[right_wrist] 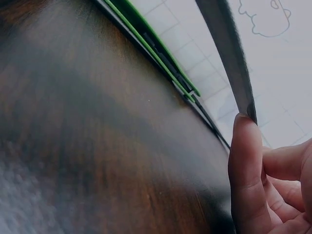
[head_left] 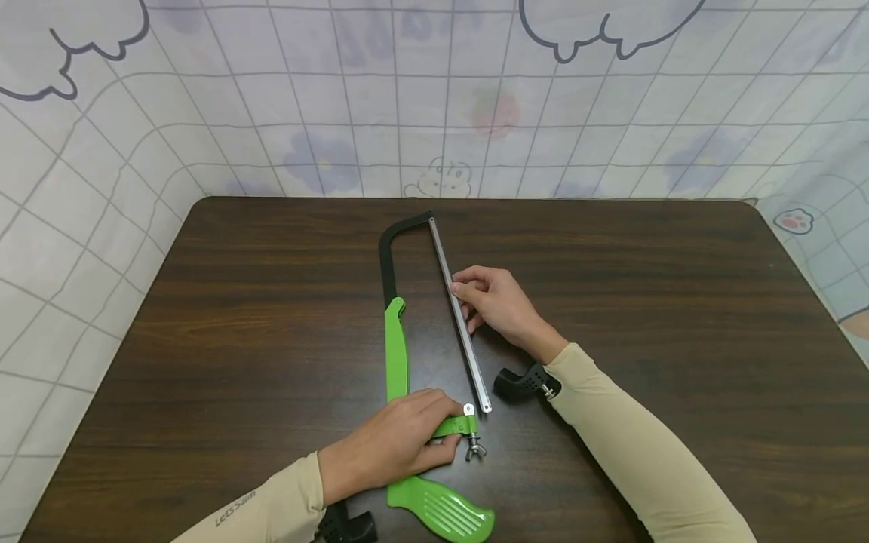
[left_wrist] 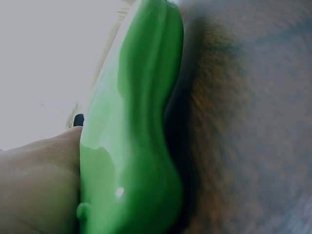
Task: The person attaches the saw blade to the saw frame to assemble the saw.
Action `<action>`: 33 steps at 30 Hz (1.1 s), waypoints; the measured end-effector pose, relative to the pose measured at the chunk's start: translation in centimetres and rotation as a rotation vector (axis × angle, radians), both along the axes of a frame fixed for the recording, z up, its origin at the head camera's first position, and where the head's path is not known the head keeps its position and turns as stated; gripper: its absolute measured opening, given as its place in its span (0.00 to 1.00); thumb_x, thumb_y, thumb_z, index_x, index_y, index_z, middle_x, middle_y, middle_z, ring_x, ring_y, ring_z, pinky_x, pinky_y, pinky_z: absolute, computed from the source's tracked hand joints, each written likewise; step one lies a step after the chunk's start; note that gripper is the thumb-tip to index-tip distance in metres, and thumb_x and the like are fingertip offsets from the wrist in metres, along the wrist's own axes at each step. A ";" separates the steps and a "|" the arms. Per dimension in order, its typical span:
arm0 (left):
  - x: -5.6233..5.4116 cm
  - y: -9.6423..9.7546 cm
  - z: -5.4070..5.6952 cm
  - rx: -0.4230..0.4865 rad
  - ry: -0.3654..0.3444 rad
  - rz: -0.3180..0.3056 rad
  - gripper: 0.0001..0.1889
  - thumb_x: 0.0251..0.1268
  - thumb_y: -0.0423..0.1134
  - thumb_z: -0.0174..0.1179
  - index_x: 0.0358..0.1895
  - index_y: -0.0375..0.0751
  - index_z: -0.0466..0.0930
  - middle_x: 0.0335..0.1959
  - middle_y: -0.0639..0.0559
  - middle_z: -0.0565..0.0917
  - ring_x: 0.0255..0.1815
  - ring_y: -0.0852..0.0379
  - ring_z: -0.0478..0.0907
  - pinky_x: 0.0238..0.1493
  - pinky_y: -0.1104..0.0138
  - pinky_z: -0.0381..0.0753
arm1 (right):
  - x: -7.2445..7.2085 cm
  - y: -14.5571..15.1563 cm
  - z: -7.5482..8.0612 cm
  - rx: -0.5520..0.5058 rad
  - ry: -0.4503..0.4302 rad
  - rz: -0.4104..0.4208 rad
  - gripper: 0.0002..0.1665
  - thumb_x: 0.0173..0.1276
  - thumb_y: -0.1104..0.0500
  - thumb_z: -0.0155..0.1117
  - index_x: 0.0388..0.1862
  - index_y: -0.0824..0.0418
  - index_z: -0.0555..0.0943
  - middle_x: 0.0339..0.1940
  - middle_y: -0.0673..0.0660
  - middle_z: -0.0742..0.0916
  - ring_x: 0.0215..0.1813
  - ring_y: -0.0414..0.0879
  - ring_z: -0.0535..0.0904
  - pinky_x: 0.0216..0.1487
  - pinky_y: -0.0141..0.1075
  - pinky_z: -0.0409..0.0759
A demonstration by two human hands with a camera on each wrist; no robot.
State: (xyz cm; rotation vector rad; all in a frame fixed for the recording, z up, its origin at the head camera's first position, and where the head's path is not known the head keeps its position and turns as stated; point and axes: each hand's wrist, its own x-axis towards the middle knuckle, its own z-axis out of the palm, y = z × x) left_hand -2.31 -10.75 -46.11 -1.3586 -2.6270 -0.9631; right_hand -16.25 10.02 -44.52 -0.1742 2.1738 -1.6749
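Observation:
A hacksaw (head_left: 396, 351) lies on the dark wooden table, its green handle (head_left: 444, 507) toward me and its black front arm (head_left: 387, 260) pointing away. My left hand (head_left: 394, 439) grips the green frame just above the handle, fingers around the short arm that carries the metal blade holder and wing nut (head_left: 476, 451). The green plastic (left_wrist: 141, 112) fills the left wrist view. With thumb and fingers my right hand (head_left: 498, 305) pinches the silver saw blade (head_left: 471, 358) around its middle. The blade's far end meets the tip of the black arm; its near end sits beside the holder.
The brown table (head_left: 652, 302) has rounded far corners. A white grid-patterned cloth (head_left: 421, 98) with cartoon prints hangs behind and around it. Black wrist mounts (head_left: 519, 382) protrude under both sleeves, close to the tabletop.

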 end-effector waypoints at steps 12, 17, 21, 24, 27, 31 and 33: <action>0.1 0.1 -0.4 0.007 0.014 0.003 0.10 0.66 0.36 0.64 0.49 0.44 0.80 0.37 0.58 0.82 0.34 0.69 0.73 0.38 0.80 0.75 | 0.3 0.2 -0.3 0.015 0.005 0.010 0.21 0.79 0.56 0.59 0.64 0.66 0.78 0.30 0.52 0.83 0.29 0.43 0.80 0.27 0.37 0.84; 0.1 0.1 -0.5 0.007 0.020 0.006 0.10 0.66 0.36 0.64 0.49 0.45 0.80 0.37 0.59 0.81 0.35 0.69 0.72 0.38 0.80 0.75 | 0.3 0.3 -0.3 0.024 0.012 0.016 0.21 0.79 0.56 0.59 0.64 0.66 0.78 0.30 0.52 0.83 0.29 0.43 0.81 0.27 0.37 0.85; 0.2 0.2 -0.6 0.020 0.036 0.003 0.11 0.65 0.36 0.65 0.49 0.44 0.80 0.37 0.58 0.82 0.35 0.69 0.73 0.39 0.79 0.76 | 0.3 0.4 -0.4 0.031 0.006 0.019 0.21 0.79 0.56 0.59 0.64 0.66 0.78 0.31 0.52 0.83 0.30 0.43 0.81 0.28 0.37 0.85; 0.1 0.2 -0.6 0.033 0.048 0.000 0.11 0.65 0.36 0.65 0.49 0.42 0.80 0.37 0.57 0.83 0.34 0.68 0.74 0.39 0.79 0.76 | 0.3 0.4 -0.5 0.035 0.008 0.021 0.21 0.78 0.56 0.60 0.64 0.65 0.78 0.30 0.53 0.84 0.30 0.43 0.81 0.29 0.38 0.86; 0.1 0.2 -0.6 0.034 0.050 -0.002 0.11 0.65 0.35 0.65 0.49 0.42 0.80 0.37 0.57 0.83 0.34 0.68 0.73 0.38 0.79 0.76 | 0.3 0.4 -0.5 0.033 0.006 0.025 0.22 0.76 0.56 0.63 0.64 0.65 0.78 0.29 0.53 0.85 0.29 0.44 0.81 0.30 0.38 0.86; 0.1 0.2 -0.5 0.023 0.039 0.002 0.11 0.66 0.36 0.65 0.50 0.43 0.80 0.37 0.57 0.82 0.34 0.68 0.72 0.37 0.79 0.75 | 0.3 0.5 -0.4 0.033 -0.006 0.044 0.25 0.72 0.58 0.67 0.65 0.65 0.77 0.30 0.53 0.87 0.29 0.43 0.82 0.32 0.39 0.87; 0.1 0.2 -0.5 0.022 0.034 0.003 0.11 0.66 0.36 0.65 0.50 0.43 0.80 0.38 0.57 0.83 0.34 0.68 0.72 0.37 0.79 0.75 | 0.4 0.5 -0.3 0.037 -0.014 0.056 0.26 0.71 0.59 0.68 0.65 0.64 0.76 0.32 0.53 0.89 0.28 0.43 0.83 0.34 0.38 0.88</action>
